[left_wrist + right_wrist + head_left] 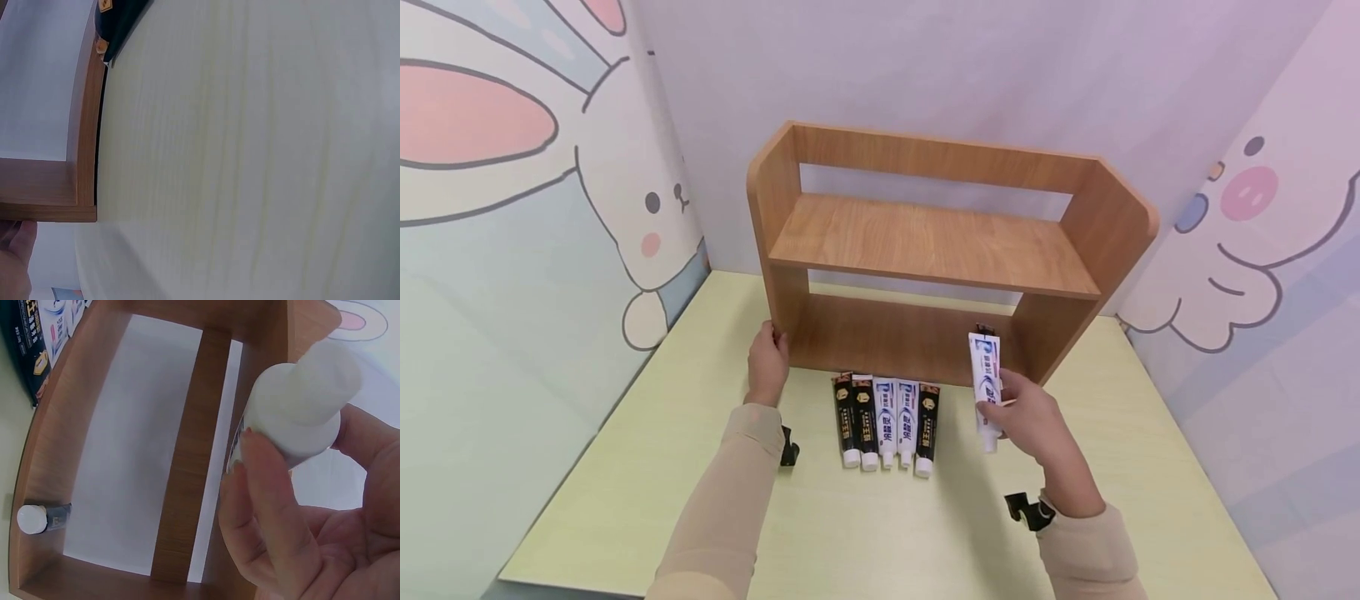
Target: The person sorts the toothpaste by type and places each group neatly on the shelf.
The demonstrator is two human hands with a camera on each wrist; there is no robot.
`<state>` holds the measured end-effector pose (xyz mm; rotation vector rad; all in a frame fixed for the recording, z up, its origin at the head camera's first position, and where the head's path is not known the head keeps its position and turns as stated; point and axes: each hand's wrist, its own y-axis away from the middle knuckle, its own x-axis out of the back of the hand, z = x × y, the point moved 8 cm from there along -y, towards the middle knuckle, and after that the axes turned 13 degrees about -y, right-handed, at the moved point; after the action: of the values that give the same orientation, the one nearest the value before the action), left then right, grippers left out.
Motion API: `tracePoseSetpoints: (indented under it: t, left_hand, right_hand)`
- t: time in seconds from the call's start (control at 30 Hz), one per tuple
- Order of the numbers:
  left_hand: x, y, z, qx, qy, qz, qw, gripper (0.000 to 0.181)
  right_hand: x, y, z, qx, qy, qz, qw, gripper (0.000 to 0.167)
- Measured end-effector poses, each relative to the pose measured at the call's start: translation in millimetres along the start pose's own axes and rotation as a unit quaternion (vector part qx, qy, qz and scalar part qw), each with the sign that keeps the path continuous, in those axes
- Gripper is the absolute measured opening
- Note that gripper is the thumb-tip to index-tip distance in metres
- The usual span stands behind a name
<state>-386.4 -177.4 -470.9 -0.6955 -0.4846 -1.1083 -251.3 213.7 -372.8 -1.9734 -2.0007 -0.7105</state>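
Observation:
My right hand (1026,412) holds a white toothpaste tube (987,379) with blue print, cap downward, before the right part of the wooden shelf (925,242). In the right wrist view, fingers and thumb pinch the tube near its white cap (328,381). At the shelf's lower left, my left hand (767,367) touches the outer face of the side panel (50,212); part of that hand is out of sight. A black toothpaste tube (57,517) lies on the lower board at the right, mostly hidden by the white one in the head view.
Before the shelf, several toothpaste tubes lie in a row on the pale table (850,533): black ones (846,421) at the left, white ones (887,421) in the middle, another black tube (927,429) at the right. Cartoon-printed walls (512,333) enclose the table.

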Motion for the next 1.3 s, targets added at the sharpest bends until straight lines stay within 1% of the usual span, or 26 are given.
tracePoseSetpoints:
  t: [0.23,0.4,0.53,0.67,0.9,1.07,1.3]
  left_hand:
    - [1.2,0.2,-0.4,0.0,-0.003,0.001,1.0,0.028]
    - [-1.2,-1.9,0.7,-0.003,-0.004,-0.002,1.0,0.027]
    - [-2.2,-3.0,1.3,-0.007,-0.004,-0.001,1.0,0.025]
    - [-1.4,-2.2,-1.3,-0.003,-0.003,0.003,1.0,0.023]
    - [-0.6,-1.5,-2.0,-0.014,-0.009,0.011,0.9998,0.021]
    - [0.9,-1.3,-1.0,-0.013,-0.005,0.014,0.9998,0.023]
    - [1.6,-0.9,-0.4,-0.012,-0.005,0.011,0.9999,0.025]
  right_hand:
    - [9,1.2,-9,0.01,0.003,0.0,1.0,0.066]
    - [16,2.7,-16,0.017,0.008,0.0,0.9998,0.068]
    - [24,2.9,-21,0.007,0.017,0.006,0.9998,0.071]
    - [29,2.3,-26,0.001,0.021,0.006,0.9998,0.073]
    - [34,2.3,-37,0.021,0.026,0.006,0.9994,0.073]
    - [40,2.1,-46,0.039,0.037,0.008,0.9985,0.072]
    - [48,1.6,-53,0.038,0.051,0.015,0.9979,0.074]
